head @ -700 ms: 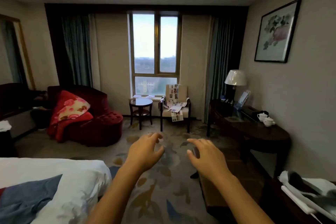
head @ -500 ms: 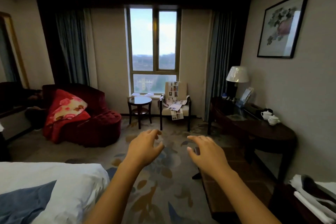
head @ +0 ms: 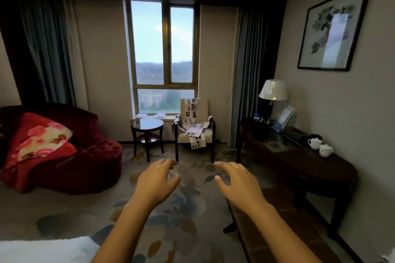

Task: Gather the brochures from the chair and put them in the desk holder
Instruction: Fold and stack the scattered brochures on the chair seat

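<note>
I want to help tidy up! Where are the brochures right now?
In the head view, the brochures lie scattered on the chair under the window, right of the small round table.

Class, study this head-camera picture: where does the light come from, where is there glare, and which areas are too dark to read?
Head view: daylight enters through the tall window; its reflection glares on the framed flower painting; the dark wooden desk and curtains are murky; wide-angle distortion bends the room's edges.
</note>
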### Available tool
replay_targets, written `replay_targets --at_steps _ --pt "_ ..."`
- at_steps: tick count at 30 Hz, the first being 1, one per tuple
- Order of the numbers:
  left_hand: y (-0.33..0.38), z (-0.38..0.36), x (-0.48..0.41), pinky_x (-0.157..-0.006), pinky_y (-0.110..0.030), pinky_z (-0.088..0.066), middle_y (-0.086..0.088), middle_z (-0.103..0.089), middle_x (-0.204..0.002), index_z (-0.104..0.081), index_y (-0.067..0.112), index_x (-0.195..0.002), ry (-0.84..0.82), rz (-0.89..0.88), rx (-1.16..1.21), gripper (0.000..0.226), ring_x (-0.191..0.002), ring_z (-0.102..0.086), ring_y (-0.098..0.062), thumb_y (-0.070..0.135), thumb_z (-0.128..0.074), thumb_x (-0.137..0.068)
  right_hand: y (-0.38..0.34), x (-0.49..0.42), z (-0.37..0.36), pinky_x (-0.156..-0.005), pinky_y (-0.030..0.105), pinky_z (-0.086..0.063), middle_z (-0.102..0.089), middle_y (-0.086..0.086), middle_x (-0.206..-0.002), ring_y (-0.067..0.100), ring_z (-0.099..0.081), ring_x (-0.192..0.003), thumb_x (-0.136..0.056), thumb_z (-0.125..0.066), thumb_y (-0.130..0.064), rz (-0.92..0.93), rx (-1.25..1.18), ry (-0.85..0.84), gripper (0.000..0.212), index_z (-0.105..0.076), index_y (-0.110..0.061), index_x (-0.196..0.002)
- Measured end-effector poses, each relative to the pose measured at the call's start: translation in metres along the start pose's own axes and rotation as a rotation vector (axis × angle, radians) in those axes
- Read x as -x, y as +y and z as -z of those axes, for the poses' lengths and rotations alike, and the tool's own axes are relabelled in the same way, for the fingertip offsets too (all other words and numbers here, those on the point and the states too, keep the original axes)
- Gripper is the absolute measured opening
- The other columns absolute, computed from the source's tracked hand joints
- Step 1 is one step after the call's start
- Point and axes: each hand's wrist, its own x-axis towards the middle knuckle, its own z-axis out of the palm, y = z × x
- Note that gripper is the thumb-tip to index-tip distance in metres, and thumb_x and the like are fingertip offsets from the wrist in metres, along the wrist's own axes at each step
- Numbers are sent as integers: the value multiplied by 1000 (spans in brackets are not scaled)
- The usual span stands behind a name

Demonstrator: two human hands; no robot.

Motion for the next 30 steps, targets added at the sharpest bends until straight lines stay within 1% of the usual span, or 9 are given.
replay_targets --at_steps 2,4,8,11,14,17,21,25,30 --pt "-10 -12 -27 -75 -22 -46 11 -58 -119 -51 32 -126 -7 -8 -9 41 -108 -53 -6 46 -50 -87 5 -28 -14 -85 22 -41 -54 -12 -127 8 -46 -119 -91 -47 -45 -5 4 6 44 -44 -36 -134" --pt "-21 -27 -53 -81 -26 -49 11 -58 -121 -51 31 -126 -8 -18 -22 41 -112 -51 -8 45 -49 -88 13 -58 -30 -86 22 -40 -53 -11 -129 8 -45 -121 -91 -48 -44 -17 -7 12 45 -44 -35 -135" --pt "-47 -63 -106 -90 -30 -49 7 -54 -129 -51 29 -127 -47 -15 -41 42 -119 -49 -11 46 -48 -89 34 -117 -69 -88 23 -41 -52 -9 -132 10 -44 -124 -91 -50 -43 -37 -1 18 47 -44 -34 -136" --pt "-62 -83 -164 -89 -31 -49 6 -55 -128 -52 28 -127 -56 -9 -62 42 -118 -49 -12 46 -48 -89 54 -172 -94 -87 24 -42 -53 -9 -131 10 -45 -124 -90 -51 -43 -32 -4 35 47 -44 -35 -136" --pt "-73 -99 -223 -84 -29 -48 6 -57 -123 -54 27 -124 -65 1 -56 41 -114 -51 -12 45 -49 -87 75 -229 -114 -85 27 -46 -55 -11 -128 10 -47 -121 -89 -52 -44 -35 -5 47 45 -46 -36 -133" --pt "-88 -115 -279 -80 -28 -46 6 -58 -123 -55 28 -123 -50 12 -55 40 -113 -51 -12 45 -49 -87 94 -282 -135 -83 26 -46 -57 -12 -126 9 -49 -118 -88 -51 -45 -24 3 50 44 -48 -37 -132" --pt "-109 -136 -341 -80 -27 -46 7 -58 -122 -55 28 -122 -37 9 -23 38 -113 -52 -11 45 -50 -88 115 -344 -158 -83 26 -47 -57 -13 -125 8 -49 -117 -88 -51 -44 -24 -2 61 43 -49 -37 -130" --pt "-135 -163 -397 -85 -31 -50 7 -58 -123 -55 28 -122 -48 24 0 38 -113 -53 -11 44 -50 -88 131 -398 -186 -82 24 -45 -57 -13 -125 7 -49 -117 -88 -51 -44 -24 -4 43 43 -48 -38 -131" --pt "-175 -207 -471 -83 -31 -50 6 -59 -120 -56 28 -120 -63 19 7 37 -110 -53 -12 45 -50 -87 157 -473 -228 -79 22 -43 -58 -13 -124 7 -50 -115 -88 -51 -45 -23 22 38 40 -52 -38 -128"
